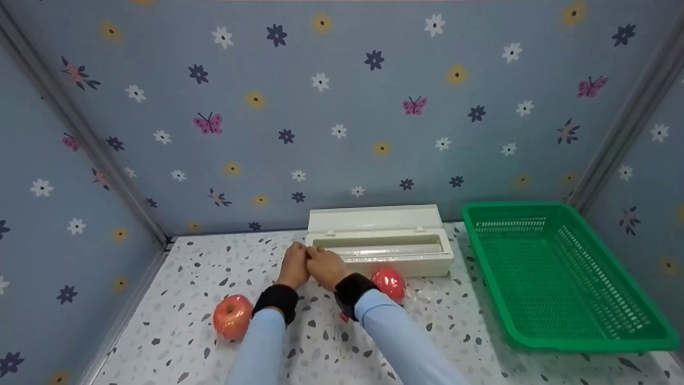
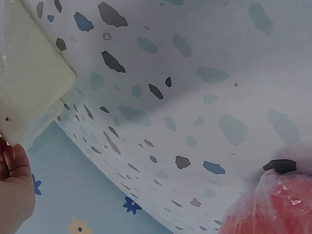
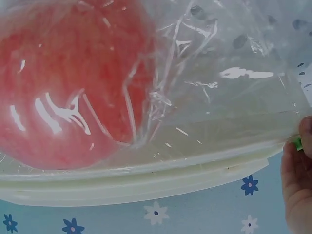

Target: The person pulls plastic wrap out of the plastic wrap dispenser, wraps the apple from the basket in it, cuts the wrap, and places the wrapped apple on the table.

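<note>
A cream cling film box (image 1: 411, 267) stands by the back wall with its lid raised and a film roll (image 1: 390, 249) inside. My left hand (image 1: 294, 264) and right hand (image 1: 326, 267) meet at its left end, fingers curled and close together. They appear to pinch the clear film (image 3: 243, 92), which spreads beside the box in the right wrist view. A small green piece (image 3: 297, 143) shows between the fingers there. One red apple (image 1: 389, 283) sits before the box, with film over it. Another film-covered apple (image 1: 232, 316) lies left of my left forearm.
A green perforated plastic basket (image 1: 604, 345) stands on the right. The speckled white tabletop (image 1: 181, 299) meets a blue flowered wall (image 1: 342, 107) at the back, with side panels left and right. Black straps (image 1: 278, 300) circle both wrists.
</note>
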### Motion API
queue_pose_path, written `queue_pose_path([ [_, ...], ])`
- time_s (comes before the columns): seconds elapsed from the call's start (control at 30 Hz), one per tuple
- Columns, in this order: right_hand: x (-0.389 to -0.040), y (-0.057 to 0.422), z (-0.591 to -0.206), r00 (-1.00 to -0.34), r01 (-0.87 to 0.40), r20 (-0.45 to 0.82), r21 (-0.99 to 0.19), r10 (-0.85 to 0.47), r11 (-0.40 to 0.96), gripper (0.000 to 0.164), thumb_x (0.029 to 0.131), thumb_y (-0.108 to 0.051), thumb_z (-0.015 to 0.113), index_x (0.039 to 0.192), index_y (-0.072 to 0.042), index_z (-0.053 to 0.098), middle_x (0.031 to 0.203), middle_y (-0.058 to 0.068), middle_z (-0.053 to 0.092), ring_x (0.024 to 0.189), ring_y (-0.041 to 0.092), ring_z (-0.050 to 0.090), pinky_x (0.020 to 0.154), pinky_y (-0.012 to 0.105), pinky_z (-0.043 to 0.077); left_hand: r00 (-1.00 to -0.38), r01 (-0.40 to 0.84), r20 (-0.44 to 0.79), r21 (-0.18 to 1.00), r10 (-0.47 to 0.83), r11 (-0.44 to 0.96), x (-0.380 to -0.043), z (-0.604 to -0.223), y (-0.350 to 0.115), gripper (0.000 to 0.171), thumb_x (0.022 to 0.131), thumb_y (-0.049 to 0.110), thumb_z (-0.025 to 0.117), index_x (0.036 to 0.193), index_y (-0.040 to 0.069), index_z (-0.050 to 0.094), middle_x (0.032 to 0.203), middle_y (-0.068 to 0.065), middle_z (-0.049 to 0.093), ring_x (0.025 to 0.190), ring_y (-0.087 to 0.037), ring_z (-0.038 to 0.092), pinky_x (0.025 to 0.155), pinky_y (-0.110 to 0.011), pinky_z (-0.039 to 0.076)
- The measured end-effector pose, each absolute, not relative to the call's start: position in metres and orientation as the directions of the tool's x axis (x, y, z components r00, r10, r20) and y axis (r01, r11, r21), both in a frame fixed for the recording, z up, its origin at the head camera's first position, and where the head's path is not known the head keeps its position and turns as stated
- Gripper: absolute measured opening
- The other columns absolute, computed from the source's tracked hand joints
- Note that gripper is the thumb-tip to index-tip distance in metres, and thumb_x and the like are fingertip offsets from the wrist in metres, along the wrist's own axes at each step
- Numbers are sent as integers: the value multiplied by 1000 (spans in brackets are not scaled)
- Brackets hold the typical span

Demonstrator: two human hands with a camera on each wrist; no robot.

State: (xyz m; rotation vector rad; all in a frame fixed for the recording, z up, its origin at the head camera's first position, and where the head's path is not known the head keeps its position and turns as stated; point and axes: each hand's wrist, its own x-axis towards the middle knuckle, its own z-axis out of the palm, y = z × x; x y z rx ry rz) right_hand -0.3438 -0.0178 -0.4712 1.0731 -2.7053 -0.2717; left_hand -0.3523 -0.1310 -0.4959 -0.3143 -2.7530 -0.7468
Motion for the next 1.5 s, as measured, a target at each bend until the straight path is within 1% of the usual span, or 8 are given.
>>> queue_pose_path([
  [0.1,-342,-20,-473,-714,-628,165,278,-680,727,16,83,-13,65,98,-12,69,109,4,58,90,16,56,68,25,53,-941,271,312,458,133,847,-352,-498,-130,14,81,-5,55,92,-7,63,93,-21,53,88,-36,53,80,-45,45],
  [0.23,-339,-24,-470,-753,-601,147,245,-642,761,15,86,-9,59,98,-11,69,106,4,58,88,17,57,66,27,54,-945,267,297,459,136,847,-351,-498,-131,14,80,-7,55,92,-7,62,93,-21,54,88,-35,53,80,-45,45],
  [0.4,-339,-27,-467,-771,-590,139,211,-622,779,15,85,-8,60,97,-11,68,106,3,57,89,17,56,65,27,54,-933,278,336,438,132,855,-352,-497,-132,13,76,-8,57,88,-8,61,88,-20,54,85,-34,53,78,-44,45],
  [0.67,-340,-23,-473,-736,-607,197,231,-648,760,9,80,-11,67,89,-13,69,98,2,60,84,16,56,64,24,54,-935,272,334,460,118,845,-348,-495,-132,7,79,-6,57,85,-6,62,87,-19,53,84,-34,52,77,-43,46],
  [1.0,-345,-21,-476,-733,-590,242,238,-635,771,24,69,-18,78,90,-13,69,91,1,61,78,14,57,61,23,53,-922,281,371,444,110,851,-350,-496,-130,5,77,-5,59,79,-5,63,82,-18,55,81,-33,53,76,-43,46],
  [1.2,-350,-18,-474,-745,-587,263,176,-613,790,25,68,-12,78,91,-11,69,88,3,62,77,17,59,61,26,54,-893,333,427,413,142,848,-353,-496,-125,6,76,-4,59,73,-3,63,77,-17,55,75,-32,53,70,-42,46],
  [1.33,-351,-17,-473,-748,-583,255,187,-613,790,27,66,-15,79,90,-11,69,86,4,62,76,18,60,63,27,54,-883,351,442,400,157,847,-353,-497,-124,9,77,-3,59,69,-2,63,75,-16,56,74,-31,53,70,-41,46],
  [1.5,-350,-17,-474,-739,-578,281,203,-612,791,10,77,-12,70,87,-12,69,85,3,62,73,16,60,61,26,53,-893,321,432,417,125,850,-350,-498,-130,7,76,-3,61,70,-3,64,75,-16,56,75,-31,54,71,-41,46],
])
